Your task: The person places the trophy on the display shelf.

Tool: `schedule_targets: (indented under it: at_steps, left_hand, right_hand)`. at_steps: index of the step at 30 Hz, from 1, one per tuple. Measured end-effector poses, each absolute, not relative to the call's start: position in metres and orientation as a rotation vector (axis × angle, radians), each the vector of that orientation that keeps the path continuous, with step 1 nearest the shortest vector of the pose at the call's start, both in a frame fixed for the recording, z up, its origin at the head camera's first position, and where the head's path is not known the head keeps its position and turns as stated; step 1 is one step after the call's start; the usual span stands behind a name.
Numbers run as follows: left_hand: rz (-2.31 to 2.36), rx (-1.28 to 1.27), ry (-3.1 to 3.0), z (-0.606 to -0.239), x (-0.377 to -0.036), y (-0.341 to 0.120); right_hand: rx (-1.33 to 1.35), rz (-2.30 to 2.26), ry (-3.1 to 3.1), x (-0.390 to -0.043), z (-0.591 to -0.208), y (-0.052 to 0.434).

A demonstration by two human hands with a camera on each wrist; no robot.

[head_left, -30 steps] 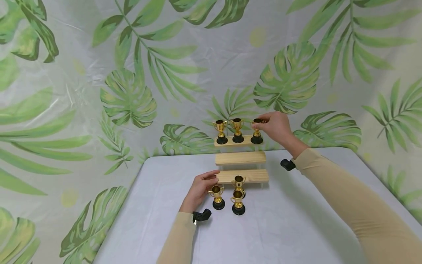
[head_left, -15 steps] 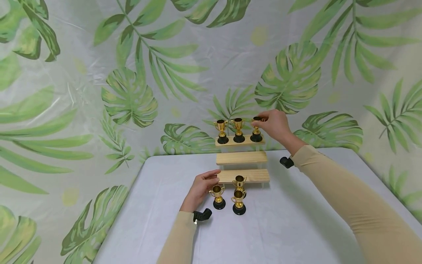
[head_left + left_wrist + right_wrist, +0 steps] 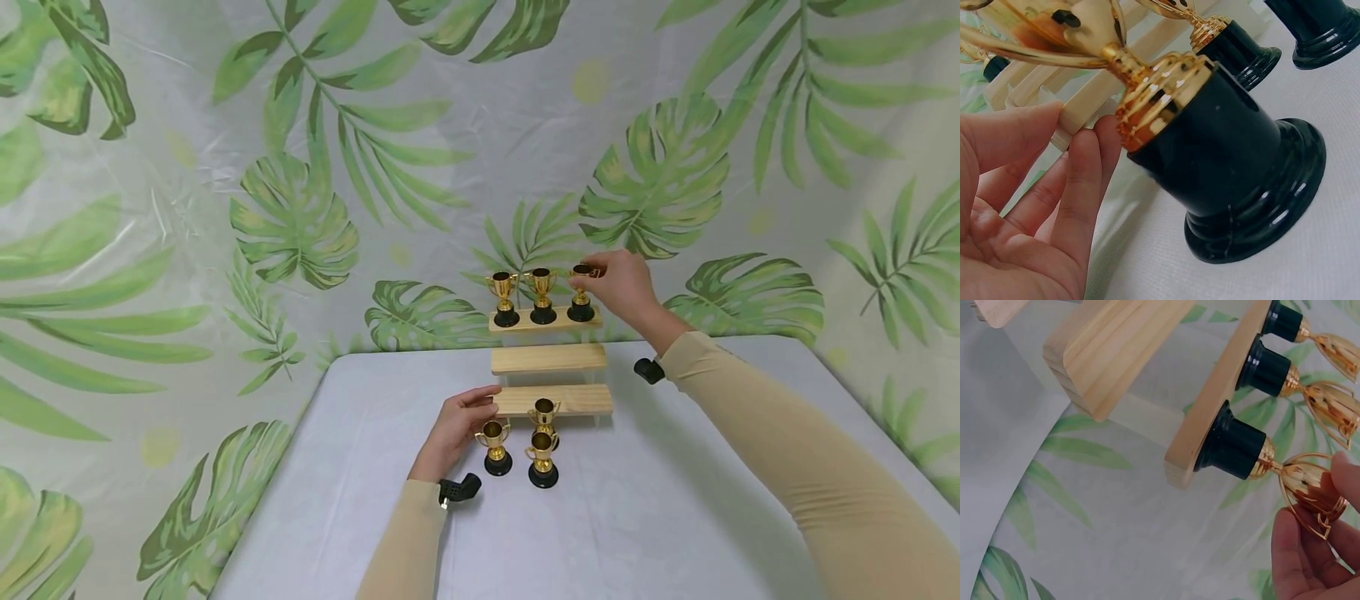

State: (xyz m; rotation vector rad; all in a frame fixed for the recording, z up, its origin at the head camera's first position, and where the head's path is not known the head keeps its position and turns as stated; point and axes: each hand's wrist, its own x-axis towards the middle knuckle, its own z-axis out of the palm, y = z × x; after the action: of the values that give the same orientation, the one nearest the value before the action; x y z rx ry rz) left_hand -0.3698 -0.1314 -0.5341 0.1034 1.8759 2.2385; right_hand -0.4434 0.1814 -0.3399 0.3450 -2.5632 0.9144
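A three-step wooden stand rises at the back of the table. Its top shelf carries three small gold trophies on black bases. My right hand pinches the cup of the rightmost trophy, whose base sits on the shelf's right end. My left hand rests on the table with relaxed fingers. They touch the left end of the bottom shelf, beside a gold trophy that it does not grip.
Two more trophies stand on the white table in front of the bottom shelf. The middle shelf is bare. A leaf-print backdrop closes in the back and both sides.
My right hand has nudged the rightmost trophy slightly left on the top shelf while still pinching it. The left hand has stayed put.
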Motion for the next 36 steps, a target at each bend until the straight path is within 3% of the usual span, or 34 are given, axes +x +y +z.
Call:
schedule_targets:
  at_steps: [36]
  left_hand:
    - [2.223,0.087,1.903,-0.532,-0.368,-0.13]
  right_hand:
    - [0.314,0.892,-2.598,-0.42,-0.318,0.188]
